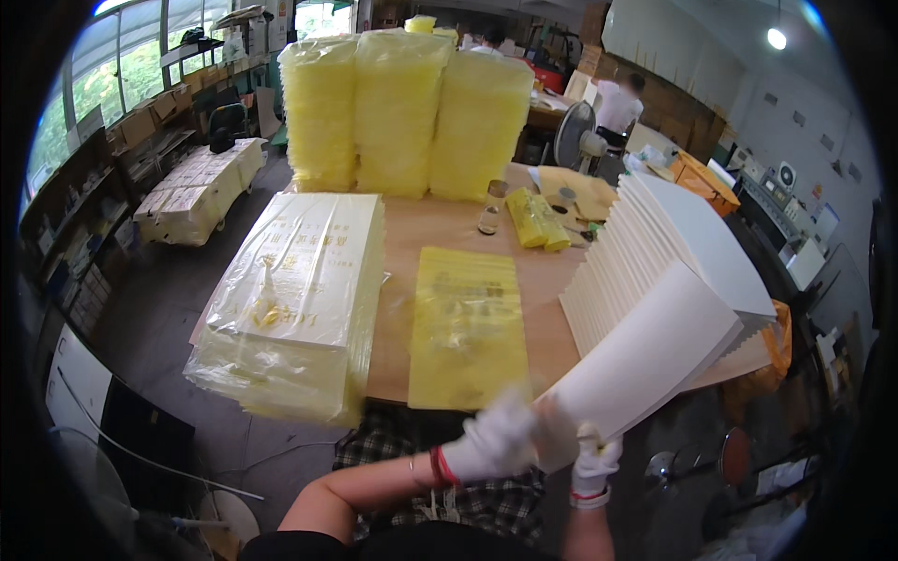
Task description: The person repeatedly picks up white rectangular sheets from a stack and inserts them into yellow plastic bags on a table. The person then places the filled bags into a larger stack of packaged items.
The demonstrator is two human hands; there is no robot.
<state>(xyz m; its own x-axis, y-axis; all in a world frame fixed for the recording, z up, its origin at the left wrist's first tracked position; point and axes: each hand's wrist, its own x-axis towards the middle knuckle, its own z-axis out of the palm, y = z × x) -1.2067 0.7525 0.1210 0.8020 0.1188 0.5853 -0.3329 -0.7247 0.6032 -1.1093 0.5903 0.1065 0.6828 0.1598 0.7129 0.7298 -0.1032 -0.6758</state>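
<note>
Bright windows [138,61], lit bulb [776,38], seemingly grey floor [159,327]

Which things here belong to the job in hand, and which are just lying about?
Likely the job:
- white sheet, bent up between left hand and right hand
- white stack at right
- yellow bag, flat in front
- plastic-covered stack at left
- tall yellow-wrapped stacks behind

Apparently lying about:
- fan
- clear container
- round stool
</note>
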